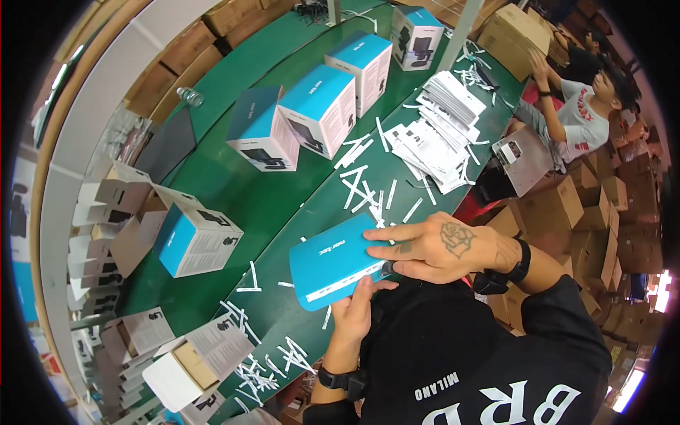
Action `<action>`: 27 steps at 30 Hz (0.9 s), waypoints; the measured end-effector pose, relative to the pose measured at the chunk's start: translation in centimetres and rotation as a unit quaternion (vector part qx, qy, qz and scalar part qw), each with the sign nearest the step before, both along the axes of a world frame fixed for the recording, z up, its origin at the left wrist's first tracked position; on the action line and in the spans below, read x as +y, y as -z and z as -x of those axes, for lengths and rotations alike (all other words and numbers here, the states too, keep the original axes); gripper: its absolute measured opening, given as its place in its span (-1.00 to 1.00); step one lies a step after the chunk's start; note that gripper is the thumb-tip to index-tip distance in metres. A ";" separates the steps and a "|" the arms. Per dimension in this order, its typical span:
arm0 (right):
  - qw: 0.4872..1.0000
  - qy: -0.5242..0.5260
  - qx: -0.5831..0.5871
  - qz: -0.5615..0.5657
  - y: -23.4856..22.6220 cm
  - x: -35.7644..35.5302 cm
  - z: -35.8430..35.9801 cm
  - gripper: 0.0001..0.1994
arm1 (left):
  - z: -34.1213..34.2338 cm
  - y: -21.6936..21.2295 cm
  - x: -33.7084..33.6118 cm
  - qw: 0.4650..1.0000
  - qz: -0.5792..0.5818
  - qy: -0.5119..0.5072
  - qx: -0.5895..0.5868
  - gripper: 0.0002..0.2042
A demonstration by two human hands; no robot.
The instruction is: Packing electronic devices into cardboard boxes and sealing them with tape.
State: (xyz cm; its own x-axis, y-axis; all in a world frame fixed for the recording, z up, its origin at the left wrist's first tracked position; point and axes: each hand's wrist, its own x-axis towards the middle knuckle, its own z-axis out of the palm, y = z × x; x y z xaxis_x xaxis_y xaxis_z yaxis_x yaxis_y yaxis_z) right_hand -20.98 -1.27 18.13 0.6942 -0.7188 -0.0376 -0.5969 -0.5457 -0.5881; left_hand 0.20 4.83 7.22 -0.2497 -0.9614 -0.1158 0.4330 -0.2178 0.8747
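In front of my chest is a small carton with a blue top, tilted, with a white printed strip along its near edge. My left hand grips the carton's near side, thumb up by the strip. My right hand holds its right end, two fingers stretched across the blue top and the others bent at the edge. The carton's underside is hidden. Narrow white paper strips lie scattered on the green table just beyond the carton.
Blue-topped boxes stand along the green table; another box sits at left. An open box is at the near left. White printed sheets are piled at the far right. A person sits beyond, near brown cartons.
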 end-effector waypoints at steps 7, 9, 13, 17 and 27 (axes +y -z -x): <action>0.986 0.106 -0.065 0.111 1.6 1.2 0.9 -0.71 | 0.7 0.6 0.1 0.995 0.015 -0.019 0.096 -0.63; 0.983 0.122 -0.076 0.117 2.2 1.4 0.8 -0.71 | 0.8 1.1 -0.2 0.995 0.049 -0.027 0.086 -0.63; 0.971 0.162 -0.100 0.142 2.9 1.9 0.1 -0.71 | 1.0 0.9 -0.4 0.995 0.058 -0.037 0.077 -0.63; 0.963 0.199 -0.088 0.160 2.5 2.1 -0.4 -0.71 | 1.5 0.9 -0.8 0.995 0.046 -0.054 0.064 -0.63; 0.951 0.245 -0.090 0.165 2.7 1.0 -0.7 -0.66 | 3.0 0.2 -2.2 0.992 0.036 -0.072 0.094 -0.60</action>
State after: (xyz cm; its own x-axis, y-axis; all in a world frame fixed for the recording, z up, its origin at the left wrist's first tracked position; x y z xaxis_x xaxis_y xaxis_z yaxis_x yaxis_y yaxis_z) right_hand -20.29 -0.24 15.40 0.2470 -0.9093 0.3348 -0.7324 -0.4014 -0.5500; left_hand -2.79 2.63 7.04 -0.1200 -0.9927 -0.0097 0.6122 -0.0817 0.7865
